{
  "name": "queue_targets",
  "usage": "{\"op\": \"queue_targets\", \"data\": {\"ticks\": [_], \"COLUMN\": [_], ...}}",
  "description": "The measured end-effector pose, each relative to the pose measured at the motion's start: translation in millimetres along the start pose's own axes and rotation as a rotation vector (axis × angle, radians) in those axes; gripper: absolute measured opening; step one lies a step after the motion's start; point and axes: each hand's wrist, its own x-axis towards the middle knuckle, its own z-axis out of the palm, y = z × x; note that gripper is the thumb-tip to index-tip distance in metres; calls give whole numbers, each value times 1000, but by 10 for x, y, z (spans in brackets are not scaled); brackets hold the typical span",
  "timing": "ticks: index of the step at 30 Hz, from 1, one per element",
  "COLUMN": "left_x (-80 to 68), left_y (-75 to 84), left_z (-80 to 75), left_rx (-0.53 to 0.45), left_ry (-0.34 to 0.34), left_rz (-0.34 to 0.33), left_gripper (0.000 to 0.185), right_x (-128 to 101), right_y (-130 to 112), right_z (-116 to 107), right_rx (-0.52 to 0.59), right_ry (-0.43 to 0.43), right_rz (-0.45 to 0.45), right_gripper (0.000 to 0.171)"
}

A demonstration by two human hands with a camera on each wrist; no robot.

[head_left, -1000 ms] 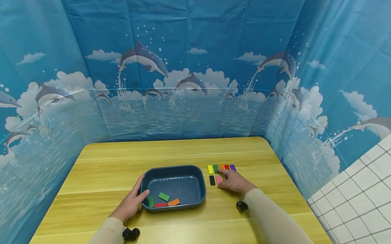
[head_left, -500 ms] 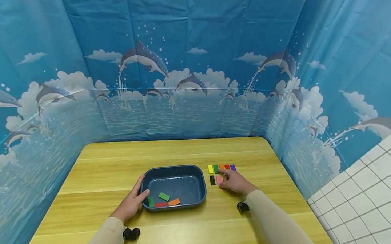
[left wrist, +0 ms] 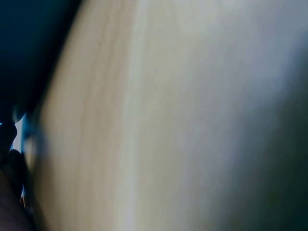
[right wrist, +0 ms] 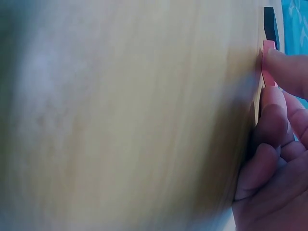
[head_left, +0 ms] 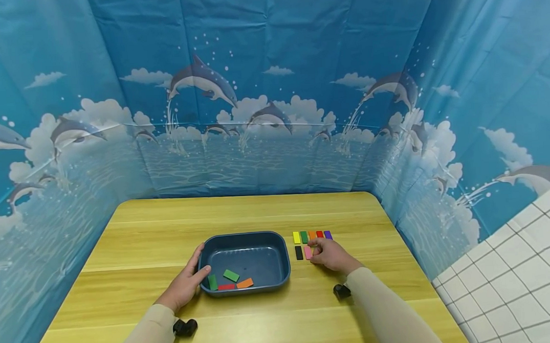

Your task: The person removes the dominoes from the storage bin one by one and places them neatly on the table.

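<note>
My left hand [head_left: 186,284] grips the left rim of a dark blue tray [head_left: 283,253], thumb over the edge. In the tray lie two green blocks [head_left: 231,275], a red block [head_left: 226,287] and an orange block [head_left: 244,283]. To the tray's right, my right hand [head_left: 328,254] pinches the right end of a pink block [head_left: 307,252] lying flat on the table. In the right wrist view a fingertip [right wrist: 288,72] lies on the pink block [right wrist: 267,50]. A black block [head_left: 298,253] lies just left of the pink one. The left wrist view is blurred.
Behind the pink and black blocks runs a row of yellow [head_left: 296,237], green [head_left: 303,237], orange, red and purple [head_left: 327,235] blocks. The wooden table [head_left: 240,209] is walled by a blue dolphin-print curtain [head_left: 271,90] at the back and both sides.
My right hand has drawn back a little from the far row, and its fingers have closed onto the pink block. The left hand and the tray have stayed still.
</note>
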Motion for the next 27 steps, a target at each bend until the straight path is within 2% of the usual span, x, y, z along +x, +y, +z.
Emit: {"op": "queue_targets", "data": {"ticks": [5,9,12,15,18,22,27], "left_x": [-17,-21,-15,-12,-12,-11,4], "left_y": [7,5,-1,-15,-22,-12,-7], "left_z": [-10,-11,-1,-1,-5,-13,4], "left_rx": [4,10,7,-2,-7,-4,-15], "left_ry": [6,14,9,3,5,14,12], "left_rz": [-3,-8,-7,-7,-9,-10,-8], "left_gripper": [73,73,73,72,72,71,70], "right_x": [2,-15,-30,-15,16,73,178], "right_y": [-32,-44,-84,-245,-543,-1019,-1511], "right_z": [-4,-30,-66,-104,-131,-86,160], "right_rx": [13,48,62,46,-15,-64,-140], "right_ry": [-10,-21,17,81,109,22,-170], "right_rz": [6,17,26,2,-71,-183,-303], "right_gripper": [38,44,48,47,44,43,44]}}
